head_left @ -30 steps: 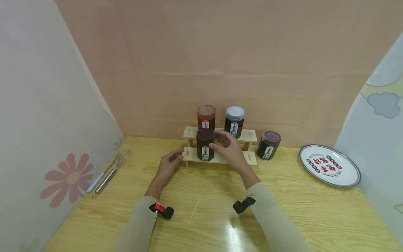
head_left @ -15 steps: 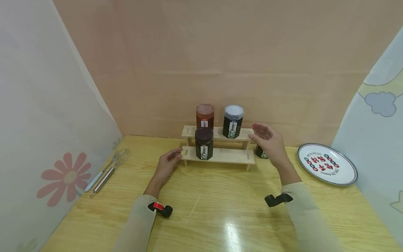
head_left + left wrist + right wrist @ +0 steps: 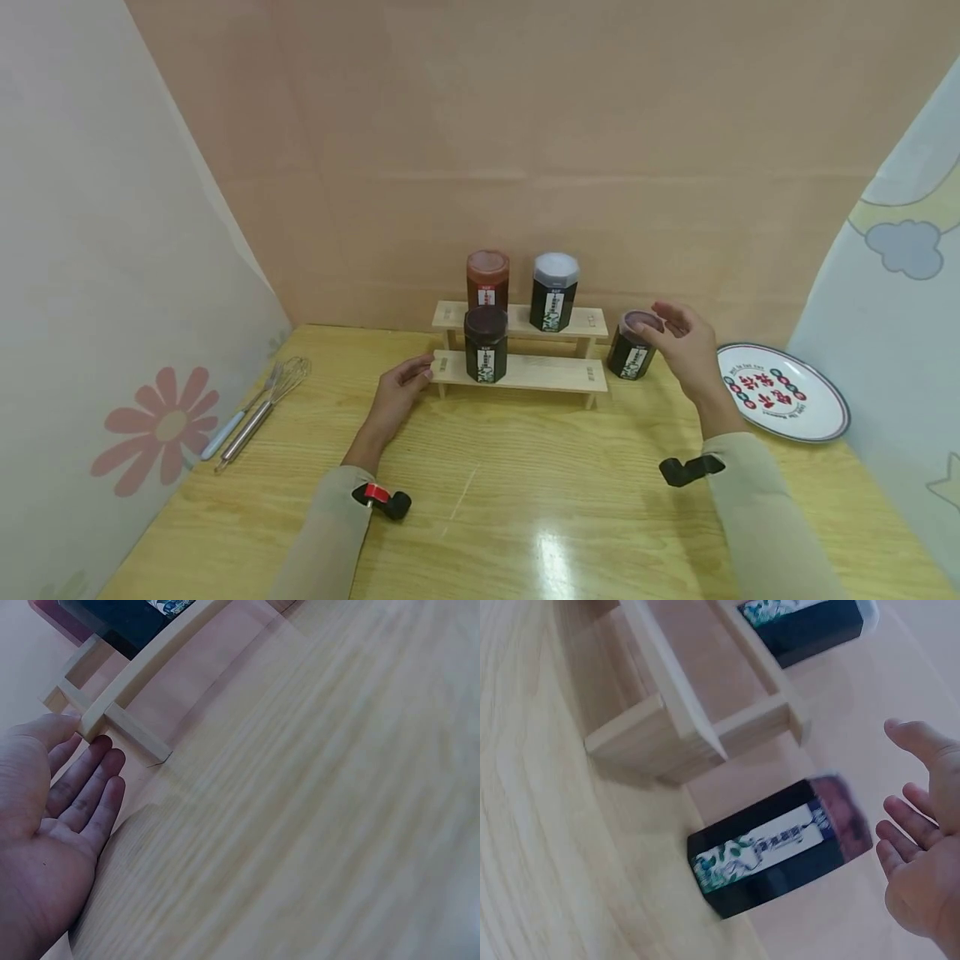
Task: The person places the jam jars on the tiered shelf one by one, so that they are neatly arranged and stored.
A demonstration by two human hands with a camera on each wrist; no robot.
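In the head view my left hand is at the left end of a two-step wooden stand; in the left wrist view the thumb tip touches the plank's end, with the other fingers fairly straight below. A dark-lidded jar stands on the lower step's left side. Two more jars, one red-lidded and one white-lidded, are on the upper step. Right of the stand, a purple-lidded jar stands on the table. My right hand is at its lid, fingers spread and loosely bent; the right wrist view shows a gap.
An oval white plate with red lettering lies at the right. A whisk and a blue-handled utensil lie at the left. Behind the table is a plain backdrop, with patterned sheets at both sides.
My right hand has let go of the dark-lidded jar on the lower step and moved right to the purple-lidded jar. My left hand stays at the stand's end.
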